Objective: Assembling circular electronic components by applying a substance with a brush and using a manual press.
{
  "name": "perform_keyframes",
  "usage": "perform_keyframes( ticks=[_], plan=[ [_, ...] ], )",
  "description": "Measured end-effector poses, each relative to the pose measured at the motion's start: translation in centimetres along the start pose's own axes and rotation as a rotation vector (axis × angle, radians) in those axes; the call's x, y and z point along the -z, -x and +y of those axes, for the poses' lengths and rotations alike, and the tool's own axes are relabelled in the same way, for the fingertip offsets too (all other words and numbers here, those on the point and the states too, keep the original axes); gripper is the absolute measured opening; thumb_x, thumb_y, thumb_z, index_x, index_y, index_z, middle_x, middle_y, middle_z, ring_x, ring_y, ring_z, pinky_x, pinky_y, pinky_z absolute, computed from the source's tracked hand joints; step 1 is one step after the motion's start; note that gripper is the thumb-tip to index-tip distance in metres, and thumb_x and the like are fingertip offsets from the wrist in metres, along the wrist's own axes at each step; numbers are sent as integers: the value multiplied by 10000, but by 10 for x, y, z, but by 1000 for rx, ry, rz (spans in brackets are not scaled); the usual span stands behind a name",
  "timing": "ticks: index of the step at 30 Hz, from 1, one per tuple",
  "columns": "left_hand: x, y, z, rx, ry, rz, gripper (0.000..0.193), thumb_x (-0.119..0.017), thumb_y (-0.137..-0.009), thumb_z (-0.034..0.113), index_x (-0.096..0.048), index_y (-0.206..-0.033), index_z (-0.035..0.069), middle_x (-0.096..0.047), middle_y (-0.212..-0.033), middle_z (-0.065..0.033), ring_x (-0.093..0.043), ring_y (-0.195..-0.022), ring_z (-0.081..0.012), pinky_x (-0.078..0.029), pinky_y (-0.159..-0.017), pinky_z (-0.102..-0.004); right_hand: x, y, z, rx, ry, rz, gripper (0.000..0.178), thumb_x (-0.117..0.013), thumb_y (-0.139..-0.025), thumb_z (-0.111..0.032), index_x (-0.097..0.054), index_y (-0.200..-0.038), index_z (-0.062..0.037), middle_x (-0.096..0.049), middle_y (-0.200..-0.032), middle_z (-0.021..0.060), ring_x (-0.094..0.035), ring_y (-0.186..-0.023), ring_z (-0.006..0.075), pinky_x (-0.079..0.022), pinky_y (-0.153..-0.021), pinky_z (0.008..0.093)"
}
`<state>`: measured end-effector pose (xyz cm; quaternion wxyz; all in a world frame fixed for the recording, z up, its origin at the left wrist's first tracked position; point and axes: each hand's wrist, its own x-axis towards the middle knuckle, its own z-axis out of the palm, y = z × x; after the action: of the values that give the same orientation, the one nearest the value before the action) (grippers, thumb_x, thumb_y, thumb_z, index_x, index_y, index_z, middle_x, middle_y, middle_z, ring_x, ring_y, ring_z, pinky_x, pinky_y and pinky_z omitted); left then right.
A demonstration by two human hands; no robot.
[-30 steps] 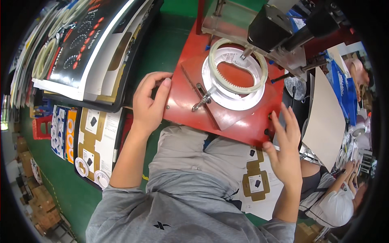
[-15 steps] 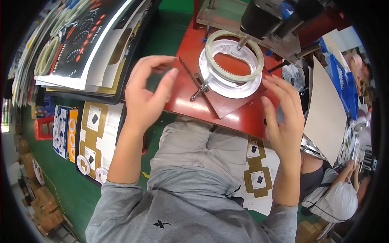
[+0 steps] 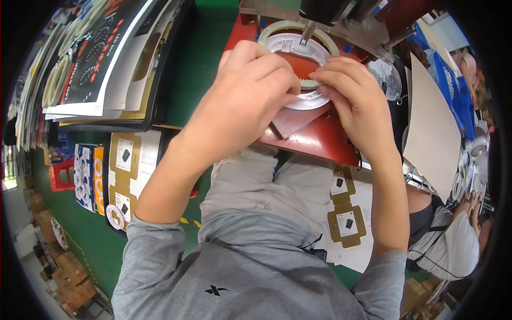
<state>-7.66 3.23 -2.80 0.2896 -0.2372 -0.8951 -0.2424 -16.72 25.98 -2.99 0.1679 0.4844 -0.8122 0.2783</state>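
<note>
A cream ring with a ridged inner edge rests over a white round frame on the red work surface. My left hand is closed at the ring's near left part, its curled fingers hiding much of that side. With fingertips pinched together, my right hand grips the near right part. A short stretch of the ring shows between the two hands. Above the far side of the frame, a metal machine pin points down. A brown-grey plate lies partly beneath the frame.
A clear plate and dark machine parts overhang the far side. To the left stands a rack of printed sheets. A tan board rises at the right, with a person in a white shirt beyond it.
Both hands have come inward from either side and closed on the near part of the cream ring. The view has shifted slightly, and the metal clamp pieces are now covered by my left hand.
</note>
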Motion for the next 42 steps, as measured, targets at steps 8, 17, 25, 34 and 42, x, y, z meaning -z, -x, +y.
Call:
perform_keyframes(
  ticks=[8,17,25,34,42],
  plan=[
    [27,2,-8,51,108,-119,169,-780,-821,-17,-726,-972,37,-737,-969,-47,-606,-892,-255,-507,-772,-355,-7,3,-9,50,37,86,197,-790,-841,-69,-781,-1037,-80,-710,-982,64,-676,-979,280,-550,-852,405],
    [29,0,-23,152,163,-267,120,-778,-865,3,-727,-971,28,-734,-959,-53,-627,-866,-224,-514,-721,-322,-22,3,-19,-43,6,184,211,-819,-813,-60,-782,-1020,-65,-705,-958,54,-672,-962,275,-557,-785,391],
    [24,3,-33,74,222,-263,101,-806,-844,39,-755,-932,37,-731,-984,-55,-646,-897,-242,-536,-797,-337,-17,3,-20,-43,-3,152,218,-817,-814,-51,-786,-1030,-59,-710,-970,59,-669,-959,276,-558,-794,391],
    [14,31,-6,22,-79,-34,213,-808,-835,49,-785,-1048,44,-745,-1102,-94,-704,-1052,-298,-576,-878,-385,-17,0,-20,-14,7,141,252,-820,-785,-35,-786,-1033,-55,-703,-963,61,-668,-949,281,-552,-798,393],
    [10,29,-13,91,68,-1,207,-795,-847,33,-771,-1052,11,-749,-1075,-107,-715,-1050,-299,-572,-910,-394,-13,0,-27,32,115,110,277,-823,-765,-28,-784,-1039,-44,-700,-945,58,-670,-928,270,-516,-767,395]
  ],
)
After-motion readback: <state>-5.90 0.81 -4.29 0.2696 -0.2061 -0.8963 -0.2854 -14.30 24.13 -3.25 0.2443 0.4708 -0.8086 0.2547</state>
